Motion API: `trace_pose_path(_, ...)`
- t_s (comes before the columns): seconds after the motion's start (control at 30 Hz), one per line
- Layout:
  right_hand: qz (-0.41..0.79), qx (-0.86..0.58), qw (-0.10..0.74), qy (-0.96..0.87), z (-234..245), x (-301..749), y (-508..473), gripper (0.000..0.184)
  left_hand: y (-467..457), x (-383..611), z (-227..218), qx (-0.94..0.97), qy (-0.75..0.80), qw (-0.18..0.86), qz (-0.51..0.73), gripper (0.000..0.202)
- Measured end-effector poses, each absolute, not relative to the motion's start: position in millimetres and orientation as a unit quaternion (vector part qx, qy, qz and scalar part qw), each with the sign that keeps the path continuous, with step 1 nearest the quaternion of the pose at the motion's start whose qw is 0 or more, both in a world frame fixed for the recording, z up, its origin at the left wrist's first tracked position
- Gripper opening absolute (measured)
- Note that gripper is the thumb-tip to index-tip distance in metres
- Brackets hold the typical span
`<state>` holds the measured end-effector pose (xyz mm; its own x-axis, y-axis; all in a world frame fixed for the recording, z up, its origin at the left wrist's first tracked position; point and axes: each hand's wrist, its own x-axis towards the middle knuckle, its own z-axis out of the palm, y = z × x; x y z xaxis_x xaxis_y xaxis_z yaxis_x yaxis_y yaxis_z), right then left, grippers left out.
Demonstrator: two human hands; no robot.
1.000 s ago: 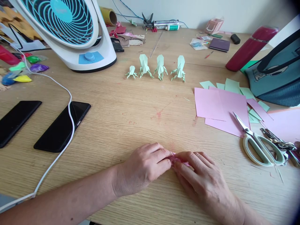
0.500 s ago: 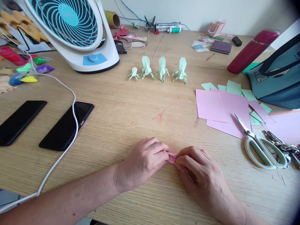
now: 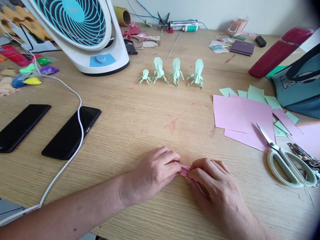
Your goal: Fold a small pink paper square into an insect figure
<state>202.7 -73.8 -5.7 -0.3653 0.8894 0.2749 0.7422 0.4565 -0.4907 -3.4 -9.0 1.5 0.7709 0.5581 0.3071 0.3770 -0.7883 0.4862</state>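
Note:
A small folded piece of pink paper (image 3: 184,170) lies between my hands, low over the wooden table (image 3: 140,110). My left hand (image 3: 156,170) is closed on its left end, with the fingertips pressed together. At the other end my right hand (image 3: 212,183) pinches it between thumb and fingers. Only a short strip shows in the gap; the fingers cover the rest. Beyond my hands, several pale green folded-paper figures with thin legs stand in a row, one of them a smaller figure (image 3: 145,76).
Pink sheets (image 3: 230,111) and green paper scraps lie on the right, beside scissors (image 3: 287,160). A red flask (image 3: 280,53) leans near a blue bag (image 3: 300,86). Leftward are two black phones, one phone (image 3: 70,133) crossed by a white cable (image 3: 80,116), and a fan (image 3: 102,60).
The view has shifted slightly, so the things on the right sit farther right. Both hands keep their grip on the pink paper, and my right hand's fingers have shifted a little.

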Motion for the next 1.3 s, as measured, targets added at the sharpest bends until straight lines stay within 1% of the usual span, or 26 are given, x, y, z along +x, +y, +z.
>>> trace_pose_path(0.4, 0.184, -0.504, 0.277, -0.797, -6.9, 205.0, -72.0, 0.013, -12.3, -6.7, 0.9, 0.948, 0.231, 0.123, 0.183, 0.021)
trace_pose_path(0.53, 0.202, -0.512, 0.285, -0.785, -6.4, 205.2, -70.8, 0.012, -11.7, -3.6, 0.7, 0.947, 0.250, 0.097, 0.176, 0.021)
trace_pose_path(0.6, 0.217, -0.520, 0.287, -0.775, -5.7, 204.9, -70.1, 0.012, -11.0, -2.4, 1.2, 0.939, 0.273, 0.123, 0.172, 0.025)
trace_pose_path(0.67, 0.230, -0.527, 0.284, -0.767, -5.0, 204.4, -69.7, 0.012, -10.6, -2.3, 1.5, 0.924, 0.291, 0.175, 0.175, 0.028)
trace_pose_path(0.8, 0.239, -0.540, 0.274, -0.759, -4.5, 202.7, -70.0, 0.013, -10.7, -3.6, 0.2, 0.894, 0.314, 0.247, 0.200, 0.022)
trace_pose_path(0.97, 0.230, -0.549, 0.257, -0.761, -6.1, 200.6, -70.8, 0.018, -10.0, -2.7, -1.5, 0.872, 0.339, 0.284, 0.211, 0.013)
trace_pose_path(1.2, 0.218, -0.559, 0.245, -0.761, -6.8, 200.4, -71.2, 0.017, -10.0, 3.1, -0.5, 0.860, 0.357, 0.297, 0.214, 0.013)
trace_pose_path(1.3, 0.216, -0.558, 0.248, -0.762, -6.0, 200.6, -71.3, 0.017, -11.2, 4.3, -0.2, 0.855, 0.360, 0.303, 0.216, 0.017)
